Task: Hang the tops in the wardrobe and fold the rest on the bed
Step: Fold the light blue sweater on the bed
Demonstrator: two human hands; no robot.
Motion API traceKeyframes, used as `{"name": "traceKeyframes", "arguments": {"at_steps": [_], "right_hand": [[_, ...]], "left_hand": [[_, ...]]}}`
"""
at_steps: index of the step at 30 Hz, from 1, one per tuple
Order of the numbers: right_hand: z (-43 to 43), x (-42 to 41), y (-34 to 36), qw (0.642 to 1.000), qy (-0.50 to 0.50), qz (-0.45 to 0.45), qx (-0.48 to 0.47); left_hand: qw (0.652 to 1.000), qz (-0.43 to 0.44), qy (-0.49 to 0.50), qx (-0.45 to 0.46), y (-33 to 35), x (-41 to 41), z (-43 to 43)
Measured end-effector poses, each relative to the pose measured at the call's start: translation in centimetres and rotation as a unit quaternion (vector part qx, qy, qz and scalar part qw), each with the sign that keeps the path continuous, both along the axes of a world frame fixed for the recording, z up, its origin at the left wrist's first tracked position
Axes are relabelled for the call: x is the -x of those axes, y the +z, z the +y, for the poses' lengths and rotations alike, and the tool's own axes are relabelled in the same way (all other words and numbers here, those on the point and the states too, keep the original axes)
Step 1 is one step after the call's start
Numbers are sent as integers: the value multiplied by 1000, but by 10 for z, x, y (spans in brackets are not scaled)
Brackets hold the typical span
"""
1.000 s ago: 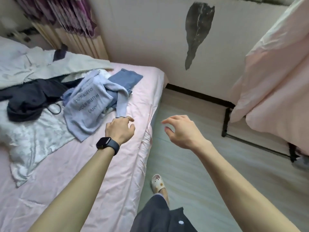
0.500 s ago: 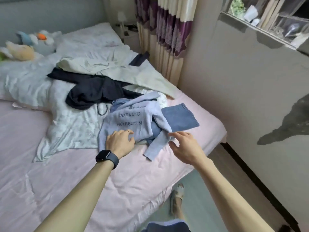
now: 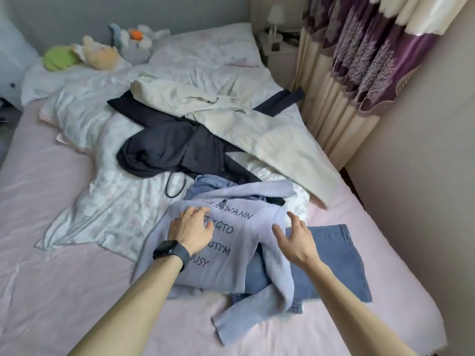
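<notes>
The pale blue sweater (image 3: pixel 239 271) is touched by the loose left hand (image 3: pixel 191 228); the right hand (image 3: pixel 295 238) is held open above it, with nothing gripped

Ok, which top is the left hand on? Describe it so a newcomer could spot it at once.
On the pink bed, look at its near end, on the curtain side. There the lilac sweater lies spread over blue jeans, with the left hand resting flat on it. It alone carries dark printed lettering.
</notes>
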State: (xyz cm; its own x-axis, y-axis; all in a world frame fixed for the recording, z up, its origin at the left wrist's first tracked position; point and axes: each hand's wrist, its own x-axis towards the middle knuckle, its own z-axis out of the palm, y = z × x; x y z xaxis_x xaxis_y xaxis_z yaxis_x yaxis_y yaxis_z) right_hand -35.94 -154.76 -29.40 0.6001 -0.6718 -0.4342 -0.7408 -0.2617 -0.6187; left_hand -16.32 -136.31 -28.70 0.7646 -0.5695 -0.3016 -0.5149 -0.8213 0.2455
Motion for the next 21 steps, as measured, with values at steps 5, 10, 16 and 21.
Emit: {"name": "traceKeyframes", "arguments": {"at_steps": [5,10,16,21], "right_hand": [[-39,-45,-89,991,-114,-24,-66],[-44,-57,-118,971,-196,-67,-120],[-5,-16,-67,967,-131,-183,-123],[43,54,-29,993,-77,-78,-42]], "left_hand": [[999,-3,-40,5,-98,-49,-49],[992,111,-7,62,-150,-79,-52],[980,196,7,23,-128,-70,-17],[984,113,-113,-79,-86,-25,45]]}}
